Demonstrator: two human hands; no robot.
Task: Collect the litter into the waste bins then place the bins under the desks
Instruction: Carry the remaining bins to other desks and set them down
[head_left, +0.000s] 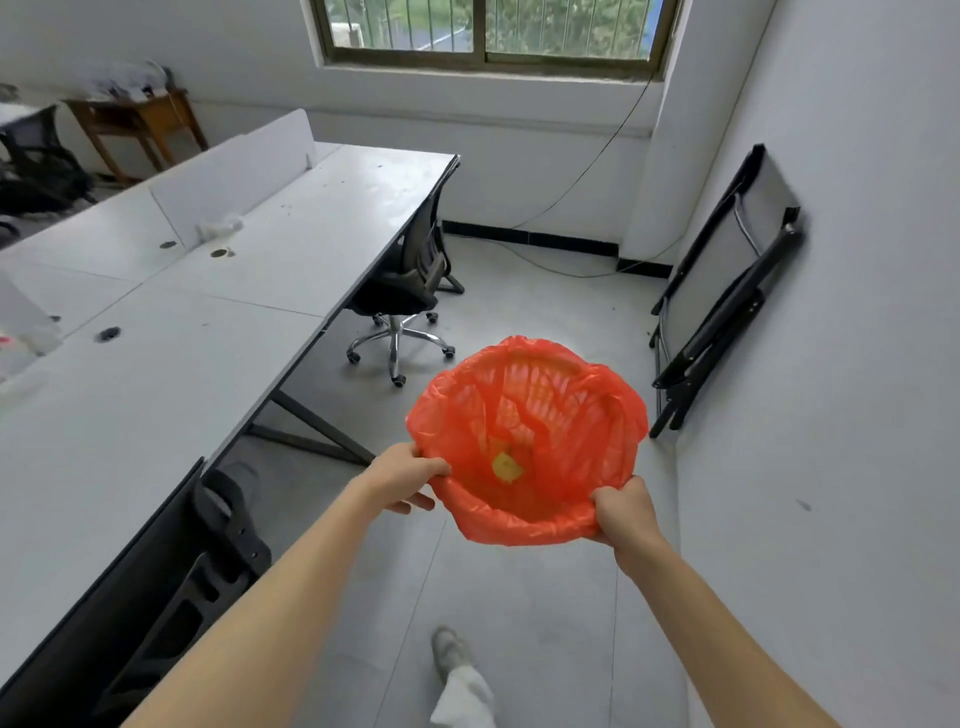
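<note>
Gripping the red-lined waste bin (527, 441) with both hands.

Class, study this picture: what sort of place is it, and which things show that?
Probably an office: long white desks with a divider screen and cable holes, a wheeled swivel chair tucked under one, and a bag-lined waste bin being carried.

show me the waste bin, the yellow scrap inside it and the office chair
waste bin (540, 364): head view, on its far wall under the red liner
yellow scrap (506, 466): head view, on its middle
office chair (390, 302): head view, on the seat
</note>
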